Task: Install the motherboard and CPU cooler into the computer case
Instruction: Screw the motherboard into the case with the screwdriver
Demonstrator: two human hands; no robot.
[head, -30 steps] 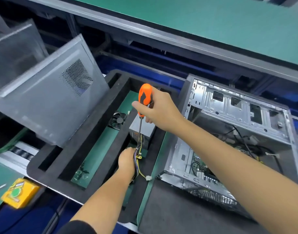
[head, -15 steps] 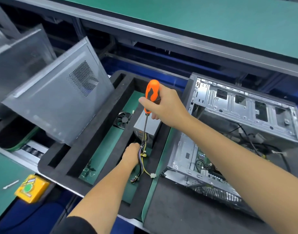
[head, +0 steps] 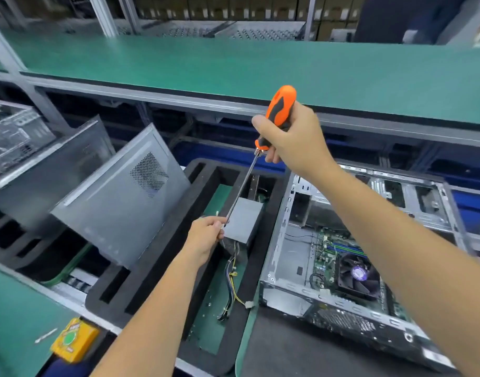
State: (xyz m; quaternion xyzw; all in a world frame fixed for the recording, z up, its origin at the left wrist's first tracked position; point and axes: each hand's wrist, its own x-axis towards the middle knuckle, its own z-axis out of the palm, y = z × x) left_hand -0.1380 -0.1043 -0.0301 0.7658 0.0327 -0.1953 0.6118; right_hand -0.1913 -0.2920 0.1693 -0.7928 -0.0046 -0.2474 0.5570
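Lying on its side on a dark mat, the open silver sheet-metal computer case (head: 353, 240) shows its inside to the head camera. Inside the case, a green motherboard (head: 326, 248) lies flat on the case floor, with blue and black memory slots running along it. On the motherboard, toward the near end of the case, sits a square black CPU cooler (head: 359, 276) whose fan has a round purple hub. Thin black cables curl beside the board. The far half of the case is bare perforated steel with rectangular cut-outs.

Just left of the case sits a black foam tray (head: 157, 270) with long slots. In the slot nearest the case stands a grey metal power supply box (head: 243, 223), with a bundle of yellow, blue and black wires (head: 233, 287) trailing from it toward the near end of that slot.

Above the tray, up and left of the case, the right hand (head: 296, 137) is clenched round the orange and black handle of a long-shafted screwdriver (head: 279, 110), which slants down and left. The left hand (head: 206, 235), over the tray left of the case, pinches at the lower tip of the shaft; whatever small part it holds there is too small to make out.

Further left of the case, beyond the tray, a grey steel side panel (head: 119, 202) with a perforated vent leans tilted, and a yellow box with a green button (head: 74, 340) sits at the near left.
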